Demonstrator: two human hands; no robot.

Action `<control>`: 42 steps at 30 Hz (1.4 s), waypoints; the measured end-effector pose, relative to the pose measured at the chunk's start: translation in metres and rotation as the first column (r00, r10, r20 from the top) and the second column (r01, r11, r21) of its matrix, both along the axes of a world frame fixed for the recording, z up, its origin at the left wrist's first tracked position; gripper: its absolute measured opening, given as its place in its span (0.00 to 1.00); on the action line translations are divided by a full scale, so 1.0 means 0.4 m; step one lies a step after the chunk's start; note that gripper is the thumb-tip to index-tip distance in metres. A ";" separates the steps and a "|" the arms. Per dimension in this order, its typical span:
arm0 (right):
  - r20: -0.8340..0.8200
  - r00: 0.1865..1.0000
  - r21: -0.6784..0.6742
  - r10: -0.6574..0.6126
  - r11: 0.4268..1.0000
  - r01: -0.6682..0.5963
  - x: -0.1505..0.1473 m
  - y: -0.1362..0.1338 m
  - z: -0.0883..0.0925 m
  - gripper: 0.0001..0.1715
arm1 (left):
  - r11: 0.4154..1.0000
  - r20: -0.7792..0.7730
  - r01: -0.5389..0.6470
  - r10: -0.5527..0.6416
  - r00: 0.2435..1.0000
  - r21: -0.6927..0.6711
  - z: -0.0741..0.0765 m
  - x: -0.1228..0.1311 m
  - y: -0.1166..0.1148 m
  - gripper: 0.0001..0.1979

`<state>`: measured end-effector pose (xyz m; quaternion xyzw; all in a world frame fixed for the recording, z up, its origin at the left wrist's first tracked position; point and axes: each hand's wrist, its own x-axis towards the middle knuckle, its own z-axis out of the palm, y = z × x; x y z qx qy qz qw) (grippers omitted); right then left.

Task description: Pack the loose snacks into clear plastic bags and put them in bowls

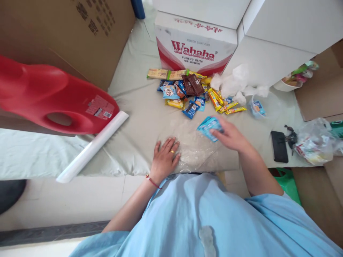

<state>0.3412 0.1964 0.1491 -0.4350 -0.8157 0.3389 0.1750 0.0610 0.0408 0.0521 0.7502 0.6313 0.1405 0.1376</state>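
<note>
My right hand (232, 134) grips some light-blue snack packets (209, 127) above the cloth-covered surface (142, 107). Spread flat, my left hand (165, 157) rests at the left edge of a clear plastic sheet or bag (194, 151). Beyond both hands lies a pile of wrapped snacks: yellow bars (214, 100), brown packets (192, 85), dark-blue packets (190, 109) and pale green-ended packs (158, 74). To the right of the pile, a clear round tub (264, 105) has a blue packet inside.
A Wahaha carton (194, 46) stands behind the snacks, near crumpled white plastic (237, 82). At left are a red jug (61, 96), a white roll (93, 146) and a large cardboard box (88, 39). A black phone (279, 146), keys (291, 137) and a filled plastic bag (313, 141) lie right.
</note>
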 end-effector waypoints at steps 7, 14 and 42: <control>0.326 0.810 -0.150 0.489 0.872 -0.466 -0.176 -0.074 -0.084 0.23 | 1.000 -0.031 0.017 -0.016 0.999 0.013 -0.002 0.000 -0.004 0.26; 0.383 0.741 -0.189 0.551 0.832 -0.521 -0.164 -0.045 -0.084 0.27 | 1.000 -0.024 0.024 -0.024 0.999 0.010 0.001 -0.006 -0.002 0.26; -0.310 0.950 -0.135 0.038 0.987 -0.084 0.083 -0.204 -0.145 0.12 | 0.924 0.261 0.376 -0.347 0.901 -0.073 -0.005 -0.180 0.001 0.21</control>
